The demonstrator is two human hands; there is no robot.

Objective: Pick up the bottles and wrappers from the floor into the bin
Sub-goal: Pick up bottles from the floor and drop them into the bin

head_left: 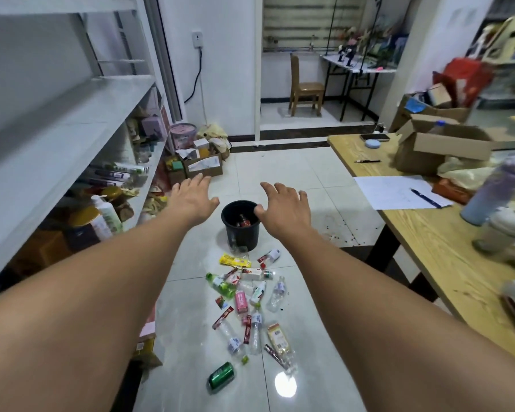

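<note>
Head view: both arms are stretched forward over the floor point(280, 173). The left hand point(192, 200) and right hand point(283, 208) are held wide, fingers spread, palms down, nothing grasped. Between them, farther off, a black bin point(241, 233) is seen standing upright on the tiles, with something red inside. Bottles point(275, 291) and wrappers point(235, 260) are scattered on the floor near of the bin, close together. A green can point(220, 377) is lying nearest. A wooden desk point(428, 233) is noted at right, white shelves point(72, 123) at left.
</note>
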